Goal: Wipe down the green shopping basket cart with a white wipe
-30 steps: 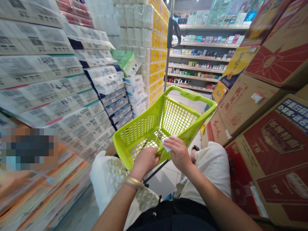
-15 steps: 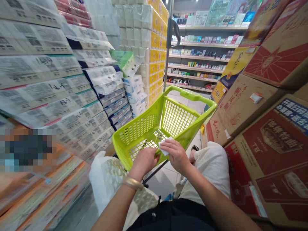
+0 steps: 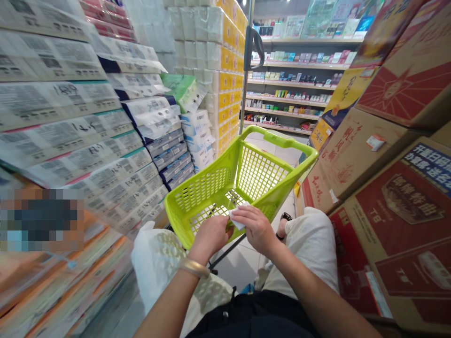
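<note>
A lime-green plastic shopping basket cart with a lattice of holes stands tilted between my knees. My left hand is closed over the near rim of the basket, with a gold bangle on that wrist. Just to its right, my right hand presses a folded white tissue against the same rim, close to the left fingertips. The inside of the basket shows bare lattice and floor below. The cart's raised handle points away from me.
Stacks of wrapped paper packs rise on the left, with yellow-sided tissue packs behind. Large cardboard cartons crowd the right side. Ahead, shelves carry small boxes and bottles. A pixelated patch covers the far left.
My right hand has slid slightly left and down along the rim with the tissue, nearer to my left hand. The left hand and the cart stay where they were.
</note>
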Demonstrator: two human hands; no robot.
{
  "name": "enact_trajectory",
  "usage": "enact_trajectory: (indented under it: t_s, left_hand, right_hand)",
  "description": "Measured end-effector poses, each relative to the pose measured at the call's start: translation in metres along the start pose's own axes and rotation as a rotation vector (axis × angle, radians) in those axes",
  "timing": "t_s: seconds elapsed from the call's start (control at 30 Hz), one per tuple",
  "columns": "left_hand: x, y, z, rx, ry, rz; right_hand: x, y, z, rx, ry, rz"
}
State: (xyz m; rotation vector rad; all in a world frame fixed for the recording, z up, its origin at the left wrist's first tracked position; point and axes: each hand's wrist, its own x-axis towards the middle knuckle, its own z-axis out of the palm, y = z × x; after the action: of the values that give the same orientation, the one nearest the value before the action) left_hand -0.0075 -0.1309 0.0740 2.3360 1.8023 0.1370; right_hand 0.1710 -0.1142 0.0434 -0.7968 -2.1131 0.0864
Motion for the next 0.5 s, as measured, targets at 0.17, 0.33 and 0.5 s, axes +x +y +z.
enact_trajectory:
  t_s: [0.17, 0.33, 0.5]
  left_hand:
    - [0.0, 0.0, -0.002, 0.009, -0.03, -0.005]
    - [0.001, 0.001, -0.001, 0.017, -0.01, -0.004]
    - [0.0, -0.002, -0.001, 0.009, -0.007, 0.001]
  right_hand:
    - [0.005, 0.029, -0.022, -0.089, 0.139, 0.108]
    - [0.001, 0.015, -0.012, -0.053, 0.126, 0.087]
    - [-0.001, 0.006, -0.006, 0.03, 0.034, -0.014]
